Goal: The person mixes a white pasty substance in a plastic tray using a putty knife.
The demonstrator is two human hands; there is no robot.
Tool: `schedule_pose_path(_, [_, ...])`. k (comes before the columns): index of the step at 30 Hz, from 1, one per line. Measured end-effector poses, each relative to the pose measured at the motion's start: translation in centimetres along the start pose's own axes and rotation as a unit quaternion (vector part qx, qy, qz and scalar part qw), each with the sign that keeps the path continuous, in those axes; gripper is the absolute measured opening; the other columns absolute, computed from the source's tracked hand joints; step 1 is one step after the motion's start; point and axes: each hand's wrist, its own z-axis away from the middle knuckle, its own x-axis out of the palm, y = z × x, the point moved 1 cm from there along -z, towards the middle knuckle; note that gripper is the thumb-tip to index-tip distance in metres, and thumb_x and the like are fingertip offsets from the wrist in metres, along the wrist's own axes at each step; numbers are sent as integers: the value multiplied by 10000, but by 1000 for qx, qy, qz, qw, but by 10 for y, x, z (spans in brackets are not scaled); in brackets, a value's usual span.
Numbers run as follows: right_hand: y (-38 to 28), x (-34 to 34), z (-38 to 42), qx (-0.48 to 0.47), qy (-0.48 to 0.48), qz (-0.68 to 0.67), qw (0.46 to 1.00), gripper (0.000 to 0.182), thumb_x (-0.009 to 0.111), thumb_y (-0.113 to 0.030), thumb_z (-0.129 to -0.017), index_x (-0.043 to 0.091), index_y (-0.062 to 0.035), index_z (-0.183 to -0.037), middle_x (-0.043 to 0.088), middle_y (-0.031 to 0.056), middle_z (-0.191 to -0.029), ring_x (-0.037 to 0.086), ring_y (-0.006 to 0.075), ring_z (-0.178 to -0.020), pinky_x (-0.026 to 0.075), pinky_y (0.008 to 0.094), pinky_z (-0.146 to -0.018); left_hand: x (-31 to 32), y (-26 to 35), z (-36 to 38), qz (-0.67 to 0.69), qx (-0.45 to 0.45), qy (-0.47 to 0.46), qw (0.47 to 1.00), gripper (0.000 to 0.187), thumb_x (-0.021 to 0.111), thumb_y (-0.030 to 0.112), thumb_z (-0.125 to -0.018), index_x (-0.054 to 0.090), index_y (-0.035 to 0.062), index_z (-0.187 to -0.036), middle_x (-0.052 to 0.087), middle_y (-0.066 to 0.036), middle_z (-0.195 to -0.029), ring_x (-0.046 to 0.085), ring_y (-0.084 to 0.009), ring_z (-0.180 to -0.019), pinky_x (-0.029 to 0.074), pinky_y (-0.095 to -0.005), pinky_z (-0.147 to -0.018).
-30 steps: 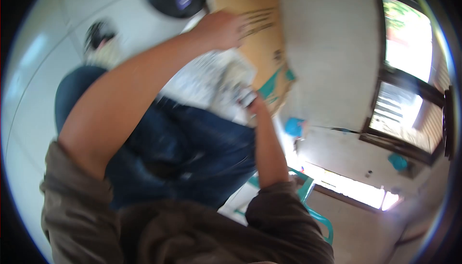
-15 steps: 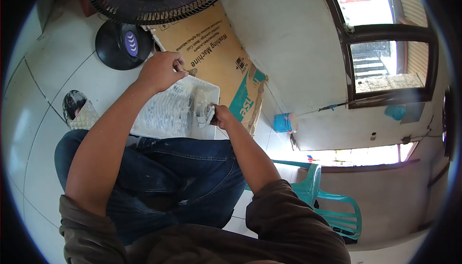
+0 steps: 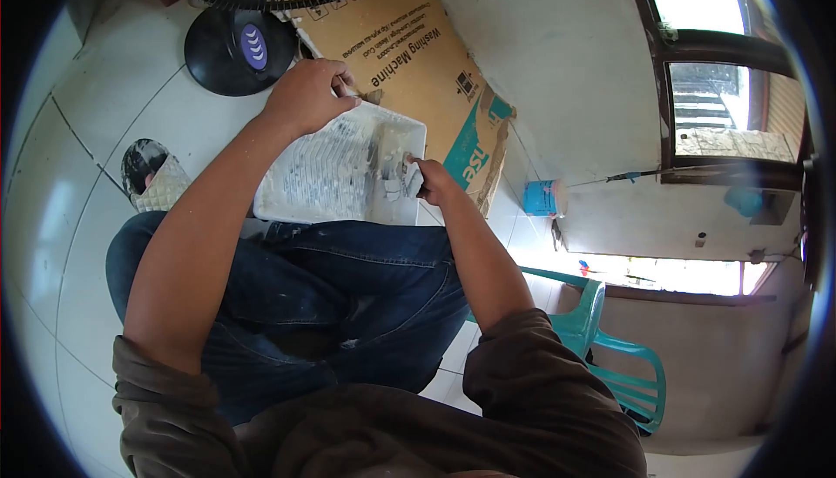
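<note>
A white paint tray (image 3: 322, 164) smeared with white and grey paint rests on the floor, against the jeans. My left hand (image 3: 312, 97) is closed at its far rim, the thumb along the edge and the fingers curled. A small brownish piece (image 3: 373, 96) lies beside the thumb. At the tray's right end my right hand (image 3: 433, 182) grips a crumpled, paint-smeared whitish rag (image 3: 402, 180), which touches the inside of the tray. Part of the right fingers is hidden behind the rag.
A flattened cardboard box (image 3: 418, 51) lies beyond the tray. The black fan base (image 3: 239, 51) stands at the upper left, near a paint-stained slipper (image 3: 150, 173). A blue bucket (image 3: 542, 198) and a green plastic chair (image 3: 579, 321) are to the right.
The view has shifted, so the tray, hands and room appear higher and further right. Both hands keep their places at the tray, and the rag remains in my right hand.
</note>
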Motion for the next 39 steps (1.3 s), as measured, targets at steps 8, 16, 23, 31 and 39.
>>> schedule_pose_path(8, [5, -1, 13, -39, 66, 180, 981, 427, 597, -366, -1073, 681, 36, -953, 686, 140, -800, 676, 257, -637, 599, 416, -599, 4, -10, 0, -181, -48, -28, 982, 285, 775, 255, -871, 753, 48, -1066, 759, -132, -1088, 726, -299, -1054, 558, -434, -931])
schedule_pose_path(16, [8, -3, -17, -61, 71, 210, 973, 478, 575, -369, -1083, 659, 69, -912, 639, 120, -723, 639, 243, -573, 584, 394, -546, -8, -39, 6, -354, -151, -66, 921, 292, 634, 75, -928, 739, 34, -1198, 710, -146, -1246, 651, -325, -1243, 504, -520, -1007])
schedule_pose_path(23, [10, -6, -25, -85, 90, 336, 934, 585, 567, -400, -1070, 676, 131, -852, 697, 206, -717, 751, 325, -694, 601, 441, -610, -4, -54, 6, -333, -225, -125, 907, 315, 635, 51, -923, 719, 49, -1227, 699, -151, -1340, 690, -336, -1215, 533, -502, -1022])
schedule_pose_path(31, [4, -2, -23, -162, 94, 532, 826, 568, 499, -415, -1071, 720, 102, -990, 737, 274, -774, 767, 380, -843, 593, 462, -866, 2, -60, 6, -323, -224, -123, 911, 315, 666, 56, -900, 715, 37, -1210, 728, -166, -1277, 692, -338, -1217, 542, -475, -1014])
schedule_pose_path(39, [-13, 9, -12, -123, 127, 521, 835, 547, 475, -389, -1080, 704, 82, -925, 718, 187, -637, 757, 280, -634, 608, 405, -812, 15, -64, 13, -360, -187, -90, 910, 280, 635, 45, -924, 738, 71, -1183, 726, -116, -1284, 690, -294, -1213, 483, -494, -1034])
